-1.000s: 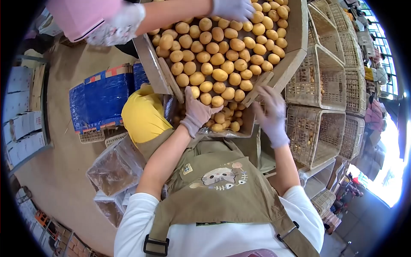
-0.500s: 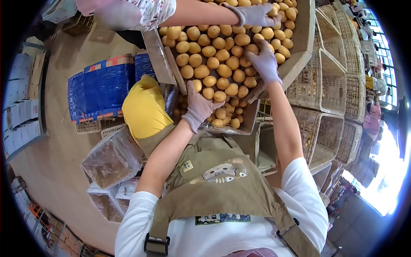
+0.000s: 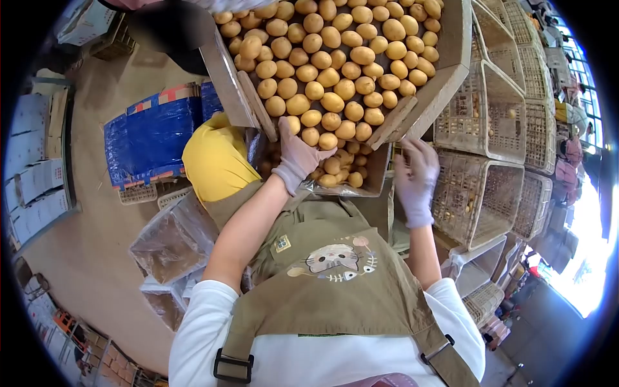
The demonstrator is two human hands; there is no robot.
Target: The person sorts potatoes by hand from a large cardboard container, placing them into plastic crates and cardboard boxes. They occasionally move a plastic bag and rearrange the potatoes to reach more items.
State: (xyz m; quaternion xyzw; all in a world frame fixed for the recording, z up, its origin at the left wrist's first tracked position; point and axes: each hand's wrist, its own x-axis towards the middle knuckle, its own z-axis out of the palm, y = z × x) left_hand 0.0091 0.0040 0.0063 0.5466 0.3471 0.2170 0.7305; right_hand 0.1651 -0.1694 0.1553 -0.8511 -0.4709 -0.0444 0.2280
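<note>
Brown tray (image 3: 445, 80), its mouth above a box (image 3: 383, 169) — left hand (image 3: 300, 157) spread there, touching potatoes (image 3: 332, 102) in the tray; right hand (image 3: 416, 177) slack, seemingly free, beside it. From here, potatoes look firm, light singly, bruisable: cup each round its middle.

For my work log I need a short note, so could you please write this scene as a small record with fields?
Left hand: gloved, spread at the tray's lower opening, beside the round yellow produce
Right hand: gloved, fingers bent, right of the opening; contents unclear
Tray: produce spread across it
Box: below the opening, with more produce inside
Person's right: stacked plastic crates
Person's left: blue-wrapped stack
</note>
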